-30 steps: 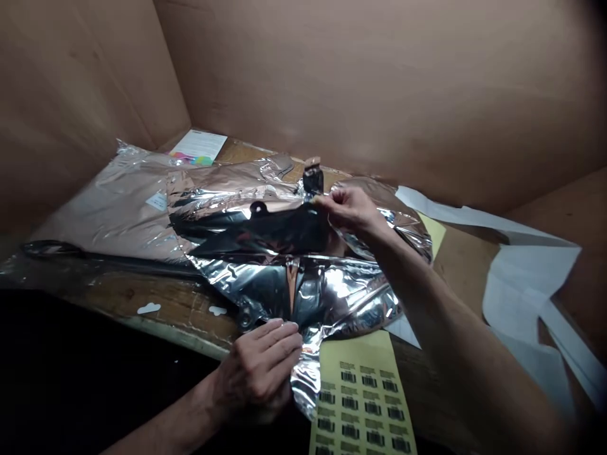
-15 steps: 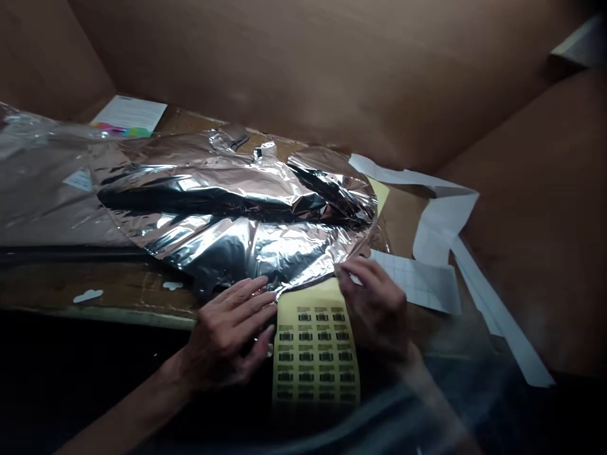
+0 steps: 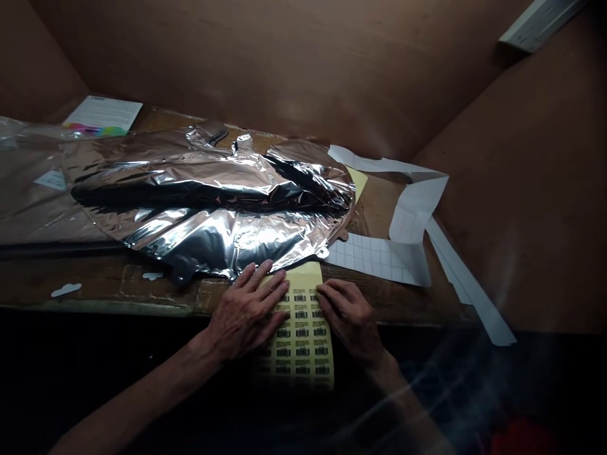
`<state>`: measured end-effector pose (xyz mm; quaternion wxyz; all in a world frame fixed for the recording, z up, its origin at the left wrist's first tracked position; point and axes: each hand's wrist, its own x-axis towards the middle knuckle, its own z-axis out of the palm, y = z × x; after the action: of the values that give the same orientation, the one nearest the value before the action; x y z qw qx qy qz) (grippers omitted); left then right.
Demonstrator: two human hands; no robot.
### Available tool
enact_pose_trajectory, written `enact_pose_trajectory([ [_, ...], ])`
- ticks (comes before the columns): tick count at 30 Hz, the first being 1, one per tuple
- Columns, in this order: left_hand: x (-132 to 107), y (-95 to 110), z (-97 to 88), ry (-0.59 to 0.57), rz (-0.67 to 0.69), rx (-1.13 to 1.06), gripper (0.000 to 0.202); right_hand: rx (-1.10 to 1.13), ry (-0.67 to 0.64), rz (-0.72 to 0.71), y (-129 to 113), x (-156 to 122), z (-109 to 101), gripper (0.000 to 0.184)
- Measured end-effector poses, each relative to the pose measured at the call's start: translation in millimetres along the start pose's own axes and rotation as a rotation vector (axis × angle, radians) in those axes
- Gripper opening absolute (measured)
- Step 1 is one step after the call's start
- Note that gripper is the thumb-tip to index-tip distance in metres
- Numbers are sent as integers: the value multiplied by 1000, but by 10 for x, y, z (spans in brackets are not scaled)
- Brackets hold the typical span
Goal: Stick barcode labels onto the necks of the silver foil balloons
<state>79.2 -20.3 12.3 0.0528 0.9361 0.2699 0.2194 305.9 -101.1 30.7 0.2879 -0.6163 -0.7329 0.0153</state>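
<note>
Both hands have come down onto the yellow barcode label sheet [image 3: 302, 335]: left hand [image 3: 244, 313] and right hand [image 3: 348, 319] lie open, fingers spread, pressing it evenly flat without gripping, just below the crumpled silver foil pouch [image 3: 213, 212] on the wooden surface [image 3: 95, 281].

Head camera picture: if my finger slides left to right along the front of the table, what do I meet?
white cloud-shaped sticker, left hand, yellow barcode label sheet, right hand, white grid-printed paper, long white paper strip
</note>
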Motion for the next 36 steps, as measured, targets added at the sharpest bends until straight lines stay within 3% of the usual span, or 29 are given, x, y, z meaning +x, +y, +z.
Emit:
enact_pose_trajectory([
  [7,19,10,-32,-34,-22,-23,43,147,1,50,42,55,-13,8],
  [14,10,3,-10,-5,-31,-60,43,47,-43,13,59,78,15,6],
  [20,5,0,7,-12,-22,-57,43,141,-69,95,76,105,-4,9],
  [26,-3,-19,24,-20,-20,-52,45,82,-223,199,38,156,-80,17],
  [29,11,-12,34,-8,-19,-59,44,192,-174,260,2,201,-215,17],
  [32,-15,3,9,52,14,-89,43,357,-138,329,-70,284,-298,18],
  [36,-203,-85,-123,292,10,-186,28,635,-278,521,-273,524,-153,26],
])
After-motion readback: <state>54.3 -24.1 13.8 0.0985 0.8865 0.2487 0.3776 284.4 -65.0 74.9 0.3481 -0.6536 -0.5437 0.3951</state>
